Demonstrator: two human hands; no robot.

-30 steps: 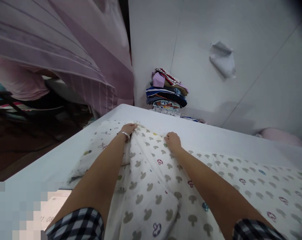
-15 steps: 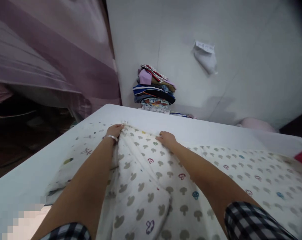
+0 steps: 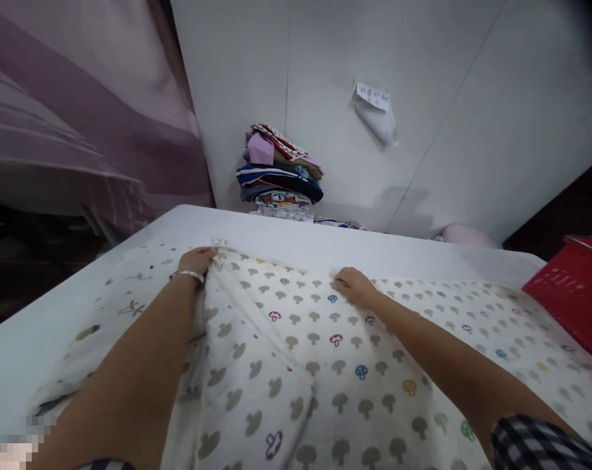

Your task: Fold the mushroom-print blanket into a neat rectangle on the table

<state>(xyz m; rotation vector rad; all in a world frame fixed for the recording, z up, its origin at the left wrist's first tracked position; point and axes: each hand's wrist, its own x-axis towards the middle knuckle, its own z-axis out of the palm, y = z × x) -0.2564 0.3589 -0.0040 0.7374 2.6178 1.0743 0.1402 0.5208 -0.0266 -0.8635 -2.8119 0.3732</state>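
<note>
A white cloth printed with small mushrooms (image 3: 325, 365) lies spread over a white table (image 3: 286, 238). My left hand (image 3: 198, 259), with a silver bracelet on the wrist, is closed on the cloth's far corner. My right hand (image 3: 353, 284) grips the cloth's far edge further right, fingers curled on the fabric. A fold of the cloth runs toward me between both forearms.
A stack of folded clothes (image 3: 279, 173) sits against the white wall beyond the table. A red basket (image 3: 570, 294) stands at the table's right edge. A paper note (image 3: 374, 96) hangs on the wall. Pink striped fabric (image 3: 70, 130) fills the left.
My right hand has slid to the right along the cloth's far edge, away from the left hand. The view has swung right, bringing the red basket into sight.
</note>
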